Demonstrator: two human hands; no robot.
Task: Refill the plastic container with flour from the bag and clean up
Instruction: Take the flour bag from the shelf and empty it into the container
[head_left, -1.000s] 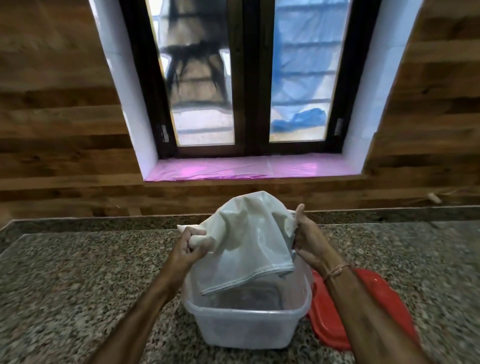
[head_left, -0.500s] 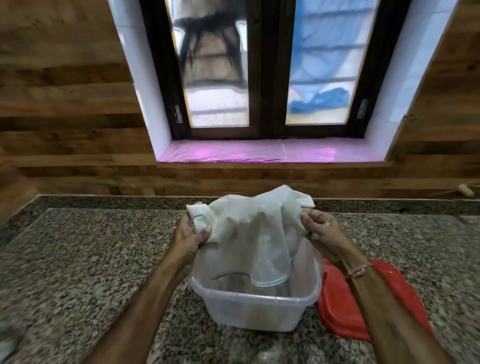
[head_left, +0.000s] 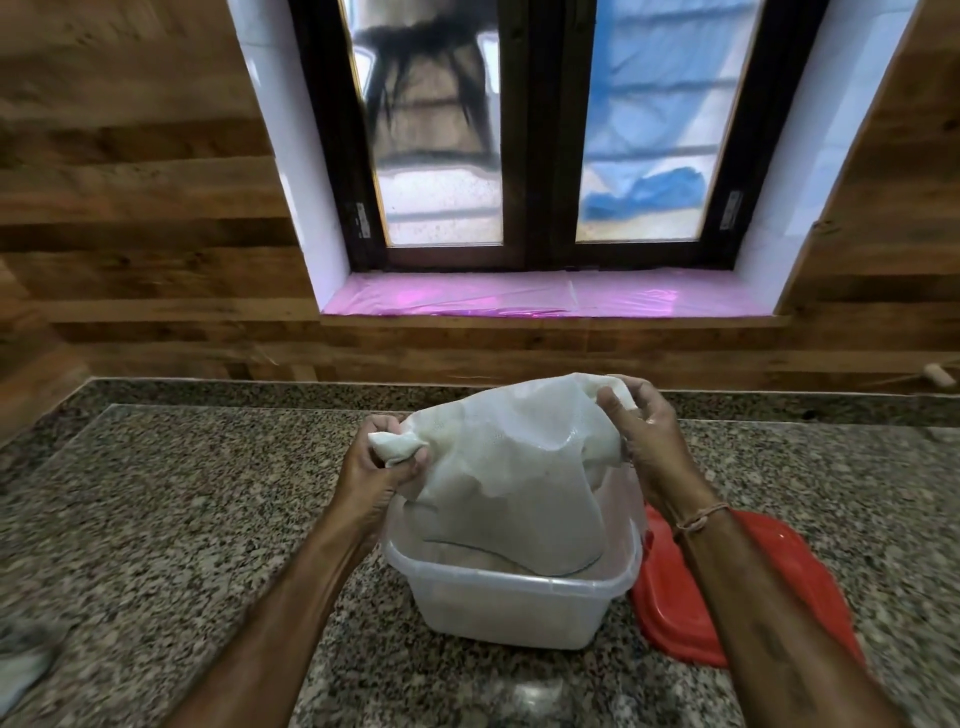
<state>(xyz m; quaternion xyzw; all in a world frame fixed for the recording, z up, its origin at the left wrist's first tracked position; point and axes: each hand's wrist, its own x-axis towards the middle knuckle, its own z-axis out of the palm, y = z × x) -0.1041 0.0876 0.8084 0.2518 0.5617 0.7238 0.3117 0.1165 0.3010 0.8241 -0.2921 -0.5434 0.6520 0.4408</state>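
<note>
— Flour bag (head_left: 519, 467), where is it?
— Upended between both hands, its mouth down inside the clear plastic container (head_left: 511, 603) on the speckled tabletop (head_left: 156, 519).
— And each grip?
— Left hand (head_left: 376, 467) is pinched tight on a bunched corner; right hand (head_left: 641, 431) is closed on the opposite top corner, held slightly higher.
— Anything beside them?
— A red lid (head_left: 779, 587) lies flat below the right wrist, touching the container's side.
</note>
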